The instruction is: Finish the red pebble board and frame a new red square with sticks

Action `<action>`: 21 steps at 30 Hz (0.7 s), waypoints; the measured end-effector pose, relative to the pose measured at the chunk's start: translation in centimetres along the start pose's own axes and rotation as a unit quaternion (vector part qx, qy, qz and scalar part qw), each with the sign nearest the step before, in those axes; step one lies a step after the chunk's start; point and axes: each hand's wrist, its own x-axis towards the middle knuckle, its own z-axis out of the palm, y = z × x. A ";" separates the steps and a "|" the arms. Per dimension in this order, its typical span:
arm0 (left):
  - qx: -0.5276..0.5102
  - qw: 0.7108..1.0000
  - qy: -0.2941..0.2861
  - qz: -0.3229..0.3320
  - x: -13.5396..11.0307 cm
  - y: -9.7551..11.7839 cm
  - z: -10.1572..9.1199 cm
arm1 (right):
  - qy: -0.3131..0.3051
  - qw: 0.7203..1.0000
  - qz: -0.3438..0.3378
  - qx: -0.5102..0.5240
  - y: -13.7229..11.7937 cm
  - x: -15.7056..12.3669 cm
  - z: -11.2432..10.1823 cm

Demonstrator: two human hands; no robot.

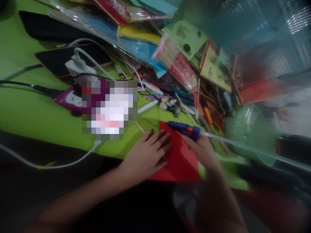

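Observation:
Near the green table's front edge lies a red sheet of paper or card [183, 161]. Spread over its left side, the fingers of my left hand [148, 152] rest on the sheet. My right hand [201, 149] is closed around a blue hot glue gun [183, 128], its nozzle pointing left over the sheet's far edge. From the gun's rear a long, clear glue stick [230, 140] runs out to the right. A thin wooden stick [140, 127] lies just beyond my left fingers. The right hand's grip is partly hidden and dim.
A purple power strip [65, 100] with a white plug [80, 68] and cables sits at the left, beside a blurred-out bright object [109, 110]. Wrapped wooden sticks [175, 61], pens, pebbles [165, 105] and coloured boards crowd the back. A green translucent bowl [251, 132] stands right.

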 end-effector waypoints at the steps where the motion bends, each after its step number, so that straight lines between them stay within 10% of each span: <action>1: 0.000 1.000 0.001 0.000 0.0 0.0 0.0 | -0.002 1.000 -0.002 -0.002 -0.1 0.0 0.0; 21: -0.011 1.000 -0.010 -0.006 0.0 0.0 -0.1 | 0.007 1.000 0.015 0.019 0.5 -0.5 -0.7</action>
